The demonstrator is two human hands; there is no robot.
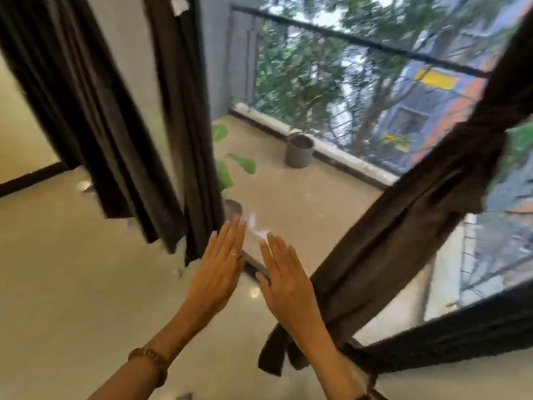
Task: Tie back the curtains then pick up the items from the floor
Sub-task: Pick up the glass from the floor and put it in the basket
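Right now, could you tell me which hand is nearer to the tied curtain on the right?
The right hand. It hovers open just beside the tied curtain, while the left hand is further off, nearer the hanging curtain.

Out on the balcony, a grey plant pot (299, 150) sits on the pale floor right against the base of the glass railing (360, 41). Green leaves (241, 163) show to the pot's left, nearer the room. Beyond the railing, past the pot, leafy trees (302, 73) blur in front of a blue and orange building (427, 111).
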